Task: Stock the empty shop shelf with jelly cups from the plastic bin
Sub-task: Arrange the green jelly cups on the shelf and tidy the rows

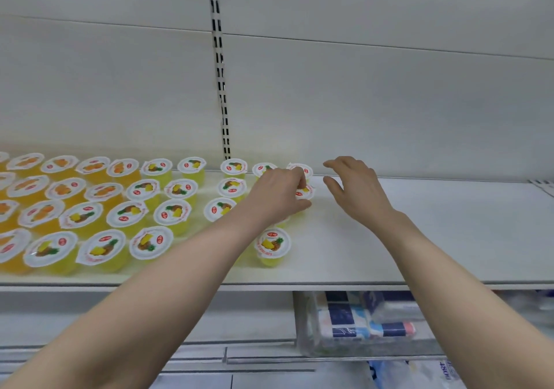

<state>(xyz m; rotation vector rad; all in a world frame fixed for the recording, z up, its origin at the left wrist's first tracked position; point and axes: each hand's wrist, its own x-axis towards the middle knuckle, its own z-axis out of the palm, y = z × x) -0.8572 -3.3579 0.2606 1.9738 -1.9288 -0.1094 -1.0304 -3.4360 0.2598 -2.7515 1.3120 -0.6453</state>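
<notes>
Rows of yellow and orange jelly cups [99, 209] with white printed lids fill the left half of the white shelf [434, 239]. My left hand [277, 192] reaches over the rightmost cups and its curled fingers pinch the lid edge of one yellow jelly cup [304, 192] standing on the shelf. A single cup [272, 246] stands nearer the front edge, beside my left forearm. My right hand [355, 189] hovers just right of the pinched cup, fingers spread and relaxed, holding nothing.
The right half of the shelf is bare white board. A slotted upright rail [220, 74] runs up the back wall. Below the shelf edge sits a clear plastic bin [302, 322] with blue-and-white packets [353, 319] inside it.
</notes>
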